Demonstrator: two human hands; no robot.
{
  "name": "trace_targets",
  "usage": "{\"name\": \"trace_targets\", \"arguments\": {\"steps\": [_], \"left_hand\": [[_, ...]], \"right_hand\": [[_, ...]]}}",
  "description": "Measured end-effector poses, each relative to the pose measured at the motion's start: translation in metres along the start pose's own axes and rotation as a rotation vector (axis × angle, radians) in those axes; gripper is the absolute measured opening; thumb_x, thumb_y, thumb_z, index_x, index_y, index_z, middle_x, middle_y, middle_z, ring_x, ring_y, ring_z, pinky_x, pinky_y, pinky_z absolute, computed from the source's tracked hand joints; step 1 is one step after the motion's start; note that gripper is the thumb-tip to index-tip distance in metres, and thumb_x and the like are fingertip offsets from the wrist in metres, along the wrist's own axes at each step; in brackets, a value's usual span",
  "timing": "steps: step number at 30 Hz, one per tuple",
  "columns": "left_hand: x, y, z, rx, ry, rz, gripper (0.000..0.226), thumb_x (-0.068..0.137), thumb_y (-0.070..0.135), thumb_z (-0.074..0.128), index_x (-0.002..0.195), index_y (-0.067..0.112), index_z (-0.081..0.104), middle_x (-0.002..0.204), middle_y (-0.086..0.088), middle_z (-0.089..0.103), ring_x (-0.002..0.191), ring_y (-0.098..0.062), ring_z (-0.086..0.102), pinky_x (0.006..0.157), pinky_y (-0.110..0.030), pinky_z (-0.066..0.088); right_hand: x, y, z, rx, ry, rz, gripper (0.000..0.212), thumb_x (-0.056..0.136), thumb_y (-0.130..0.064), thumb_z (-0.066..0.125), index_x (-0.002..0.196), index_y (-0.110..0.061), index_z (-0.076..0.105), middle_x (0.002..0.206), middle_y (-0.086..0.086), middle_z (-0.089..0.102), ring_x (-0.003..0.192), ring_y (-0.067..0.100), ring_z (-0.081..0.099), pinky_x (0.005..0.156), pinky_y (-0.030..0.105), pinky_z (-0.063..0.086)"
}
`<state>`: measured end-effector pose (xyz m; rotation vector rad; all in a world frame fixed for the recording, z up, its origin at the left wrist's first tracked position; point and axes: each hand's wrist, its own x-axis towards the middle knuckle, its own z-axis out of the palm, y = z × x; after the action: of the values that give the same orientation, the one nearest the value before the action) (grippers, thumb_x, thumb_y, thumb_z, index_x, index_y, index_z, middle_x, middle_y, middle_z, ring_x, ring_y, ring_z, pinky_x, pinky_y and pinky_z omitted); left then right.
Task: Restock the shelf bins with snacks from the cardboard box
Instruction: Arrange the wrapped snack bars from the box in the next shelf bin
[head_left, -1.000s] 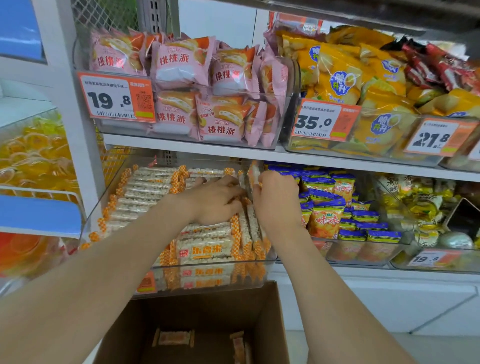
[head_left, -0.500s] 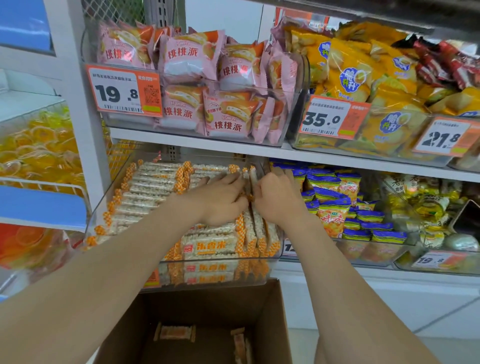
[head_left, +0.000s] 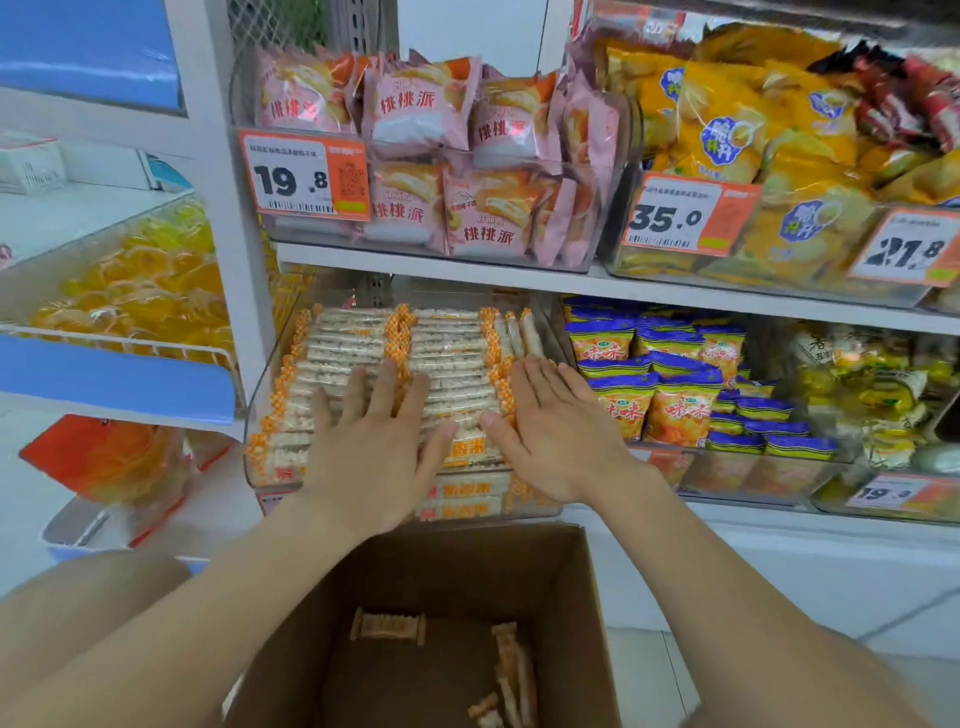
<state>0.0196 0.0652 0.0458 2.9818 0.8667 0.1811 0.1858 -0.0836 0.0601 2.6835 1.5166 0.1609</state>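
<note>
Both released: left hand (head_left: 374, 447) and right hand (head_left: 556, 436) press flat on rice-cracker packs (head_left: 447, 343); cardboard box (head_left: 467, 566) at six o'clock.

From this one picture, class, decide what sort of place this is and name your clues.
Probably a shop's snack aisle: orange-and-white price tags on clear plastic shelf bins of wrapped snacks, with a brown cardboard box below.

- Snack bars (head_left: 447, 358): pale white, orange-checked ends.
- Cardboard box (head_left: 467, 571): plain brown.
- Pie packets (head_left: 415, 109): pink, orange tops.
- Crisp bags (head_left: 680, 410): orange, blue tops.
- Price tag (head_left: 304, 176): white and orange, black digits.
</note>
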Motion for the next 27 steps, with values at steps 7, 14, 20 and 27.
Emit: {"name": "trace_targets", "arguments": {"steps": [7,14,20,27], "left_hand": [[0.000,-0.008,0.003,-0.023,0.094,0.053,0.074,0.103,0.072,0.007,0.163,0.030,0.021,0.172,-0.011,0.020,0.157,-0.041,0.019,0.122,-0.069,0.019],[-0.044,0.003,-0.007,-0.307,0.628,0.312,0.014,0.098,0.025,0.058,0.105,0.013,0.061,0.107,-0.006,0.056,0.097,-0.025,0.052,0.083,-0.040,0.043],[-0.094,0.008,0.081,-0.118,-0.314,0.348,0.014,0.102,0.040,0.050,0.108,0.028,0.055,0.099,0.006,0.061,0.089,-0.019,0.063,0.073,-0.042,0.057],[-0.145,0.001,0.208,-0.040,-0.977,0.202,0.086,0.096,0.049,0.067,0.165,0.024,0.022,0.170,-0.013,0.021,0.151,-0.041,0.032,0.116,-0.053,0.042]], "right_hand": [[-0.002,-0.009,-0.014,0.234,0.204,0.042,0.086,0.101,-0.064,0.024,0.163,-0.003,0.026,0.167,0.017,0.033,0.157,0.029,0.027,0.130,0.042,0.018],[-0.076,-0.062,-0.031,0.572,0.311,-0.092,0.022,0.093,-0.032,0.048,0.098,-0.027,0.069,0.088,-0.009,0.067,0.081,0.009,0.061,0.073,0.034,0.054],[-0.112,-0.065,0.043,0.277,-0.607,-0.153,0.028,0.099,-0.027,0.045,0.081,-0.016,0.063,0.080,0.007,0.064,0.079,0.029,0.066,0.074,0.051,0.060],[-0.133,-0.085,0.148,0.275,-0.875,0.017,0.026,0.103,-0.025,0.052,0.081,-0.012,0.050,0.093,0.012,0.063,0.074,0.027,0.063,0.059,0.034,0.053]]}}
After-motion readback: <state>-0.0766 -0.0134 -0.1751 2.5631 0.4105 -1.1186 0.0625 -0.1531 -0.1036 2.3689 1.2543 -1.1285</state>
